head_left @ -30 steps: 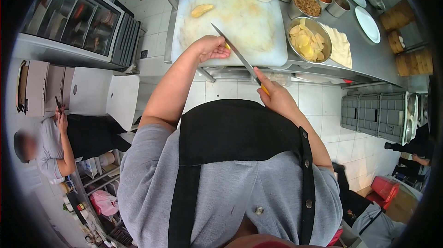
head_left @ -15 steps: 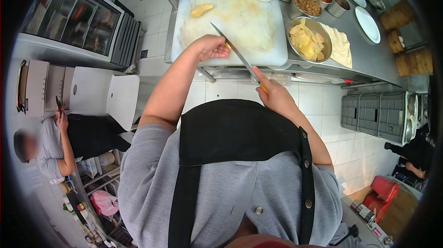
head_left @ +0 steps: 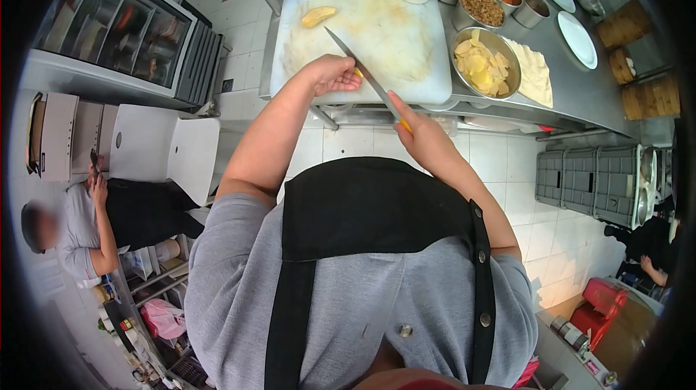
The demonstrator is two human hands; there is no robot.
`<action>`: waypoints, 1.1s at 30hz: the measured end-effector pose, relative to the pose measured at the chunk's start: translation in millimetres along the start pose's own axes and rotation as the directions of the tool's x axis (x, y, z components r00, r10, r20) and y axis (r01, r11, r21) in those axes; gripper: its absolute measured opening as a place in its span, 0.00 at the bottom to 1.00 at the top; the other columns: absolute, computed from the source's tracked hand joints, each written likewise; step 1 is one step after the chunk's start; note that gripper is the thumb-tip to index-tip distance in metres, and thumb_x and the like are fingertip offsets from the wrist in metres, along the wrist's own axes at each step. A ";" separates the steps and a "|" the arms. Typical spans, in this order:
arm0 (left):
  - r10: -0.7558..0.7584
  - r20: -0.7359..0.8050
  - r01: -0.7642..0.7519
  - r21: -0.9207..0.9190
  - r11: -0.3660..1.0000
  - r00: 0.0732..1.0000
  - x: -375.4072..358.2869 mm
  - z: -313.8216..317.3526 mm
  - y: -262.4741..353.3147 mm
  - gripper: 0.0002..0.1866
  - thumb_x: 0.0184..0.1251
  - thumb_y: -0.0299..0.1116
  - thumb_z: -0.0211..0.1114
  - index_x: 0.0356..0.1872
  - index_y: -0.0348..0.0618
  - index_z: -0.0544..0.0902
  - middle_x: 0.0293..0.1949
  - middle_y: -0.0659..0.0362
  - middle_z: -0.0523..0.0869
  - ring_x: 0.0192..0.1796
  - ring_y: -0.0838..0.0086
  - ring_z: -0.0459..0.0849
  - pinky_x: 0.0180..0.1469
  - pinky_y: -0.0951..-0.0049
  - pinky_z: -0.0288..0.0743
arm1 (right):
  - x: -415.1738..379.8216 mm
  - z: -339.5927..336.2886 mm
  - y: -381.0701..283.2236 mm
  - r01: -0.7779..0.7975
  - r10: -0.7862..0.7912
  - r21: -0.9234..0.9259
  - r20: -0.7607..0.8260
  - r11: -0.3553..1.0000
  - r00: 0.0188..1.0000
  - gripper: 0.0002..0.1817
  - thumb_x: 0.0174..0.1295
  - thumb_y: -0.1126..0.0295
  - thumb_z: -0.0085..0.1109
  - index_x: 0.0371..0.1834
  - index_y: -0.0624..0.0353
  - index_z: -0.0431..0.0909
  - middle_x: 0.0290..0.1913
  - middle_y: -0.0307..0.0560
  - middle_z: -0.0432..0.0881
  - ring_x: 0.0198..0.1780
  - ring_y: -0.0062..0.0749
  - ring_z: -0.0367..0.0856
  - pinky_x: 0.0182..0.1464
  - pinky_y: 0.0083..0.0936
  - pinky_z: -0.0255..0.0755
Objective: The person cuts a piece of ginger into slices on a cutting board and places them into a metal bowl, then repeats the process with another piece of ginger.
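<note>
Knife had slid forward over the cutting board — tip farther in, probably mid-stroke against the small yellow piece. Right hand followed, fingers clamped on the handle; left hand stayed put — fingers curled round the piece, above the board's near side, on the bench.

No text, brand, sign or number can be read. In the view, well below and to the right of the cutting board, a small pink-and-white label shows, its print too small and blurred to make out.
</note>
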State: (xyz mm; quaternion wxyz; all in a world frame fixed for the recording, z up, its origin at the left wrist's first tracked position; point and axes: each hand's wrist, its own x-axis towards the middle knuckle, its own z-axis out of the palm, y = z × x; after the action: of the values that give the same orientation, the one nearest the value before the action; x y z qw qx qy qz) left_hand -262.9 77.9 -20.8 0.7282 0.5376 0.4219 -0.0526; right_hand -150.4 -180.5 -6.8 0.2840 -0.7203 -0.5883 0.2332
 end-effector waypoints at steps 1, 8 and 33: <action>0.008 -0.010 -0.008 -0.008 1.000 1.000 -1.1 1.2 -0.7 0.10 0.66 0.31 0.57 0.41 0.33 0.79 0.39 0.53 0.83 0.40 0.71 0.85 0.47 0.73 0.84 | 0.6 0.7 0.7 0.014 -0.013 0.009 -0.013 1.000 1.000 0.37 0.68 0.71 0.54 0.79 0.41 0.51 0.31 0.64 0.77 0.35 0.59 0.80 0.42 0.47 0.73; 0.001 0.013 -0.001 -0.024 1.000 1.000 1.9 -1.4 -2.3 0.10 0.66 0.31 0.57 0.42 0.34 0.79 0.39 0.55 0.83 0.41 0.72 0.84 0.48 0.73 0.83 | -7.4 -3.9 -2.8 -0.030 0.030 -0.012 0.037 0.999 0.999 0.36 0.68 0.70 0.54 0.79 0.43 0.52 0.32 0.64 0.78 0.35 0.58 0.80 0.41 0.47 0.73; 0.025 0.008 -0.025 -0.026 0.999 1.000 0.2 -2.3 -4.4 0.10 0.68 0.31 0.58 0.43 0.35 0.79 0.38 0.57 0.83 0.39 0.74 0.84 0.46 0.76 0.83 | 12.0 -0.9 -3.9 0.030 -0.029 -0.049 0.014 0.998 0.999 0.36 0.67 0.71 0.54 0.78 0.49 0.53 0.33 0.65 0.79 0.35 0.59 0.80 0.41 0.48 0.74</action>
State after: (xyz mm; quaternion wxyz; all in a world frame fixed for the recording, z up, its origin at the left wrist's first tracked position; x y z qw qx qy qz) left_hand -266.5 78.1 -24.3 0.7376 0.5329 0.4126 -0.0403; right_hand -150.3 -168.3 -3.4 0.2657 -0.7166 -0.6064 0.2194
